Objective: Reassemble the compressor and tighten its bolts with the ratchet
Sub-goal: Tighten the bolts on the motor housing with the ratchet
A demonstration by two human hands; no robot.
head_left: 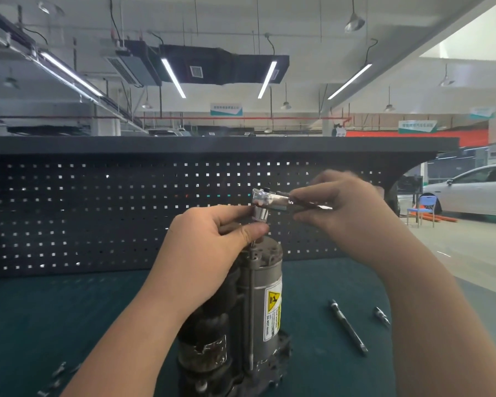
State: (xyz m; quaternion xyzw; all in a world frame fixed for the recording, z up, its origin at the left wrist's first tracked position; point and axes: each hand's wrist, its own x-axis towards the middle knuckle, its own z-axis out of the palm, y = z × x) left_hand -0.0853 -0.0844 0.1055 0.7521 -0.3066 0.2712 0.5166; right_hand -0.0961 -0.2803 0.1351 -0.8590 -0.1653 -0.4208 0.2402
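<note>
Item: compressor (pixel 258 305), grey metal cylinder with a yellow warning label, standing upright on the green tabletop (pixel 69 316) in front of the black pegboard (pixel 98 210).

Ratchet (pixel 272 199): chrome head with a socket (pixel 260 214) beneath it, held just above the compressor's top end, over a long bolt that runs down the casing.

Left hand (pixel 209 253): at the compressor's top, thumb and fingers pinching the socket to steady it.

Right hand (pixel 341 213): to the right of the compressor's top, fingers closed around the ratchet handle.

Loose pieces: an extension bar (pixel 348 328) and a small bit (pixel 382 316) lie on the tabletop to the right of the compressor; further small parts (pixel 59 376), too blurred to name, lie to its lower left.

Handling note: the compressor looks heavy and rigid, likely stable on its wide base but top-heavy under sideways ratchet force; best braced around the upper casing. The chrome ratchet looks smooth and may slip; hold it well along the handle.
</note>
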